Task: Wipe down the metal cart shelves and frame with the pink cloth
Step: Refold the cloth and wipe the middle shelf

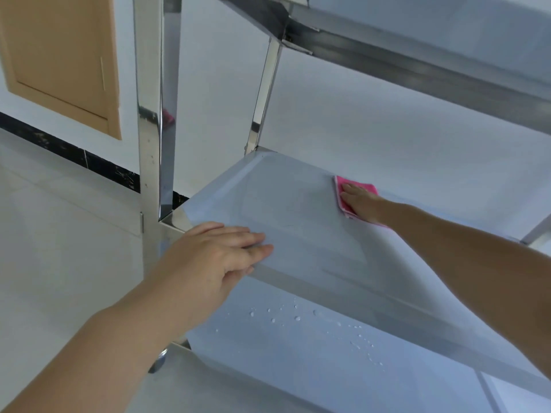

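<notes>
A shiny metal cart fills the view. Its middle shelf (298,204) is a flat grey tray between upright posts (152,114). My right hand (362,204) presses flat on a folded pink cloth (343,201) at the far side of that shelf. My left hand (214,251) grips the shelf's near front edge, fingers on top and thumb underneath. The bottom shelf (298,353) below carries several water droplets (298,318). The top shelf's underside (417,58) runs across the upper right.
Pale tiled floor (59,248) lies to the left. A white wall with a black baseboard (89,162) and a tan wooden door panel (59,61) stands behind the cart. A caster wheel (159,360) shows under the near left corner.
</notes>
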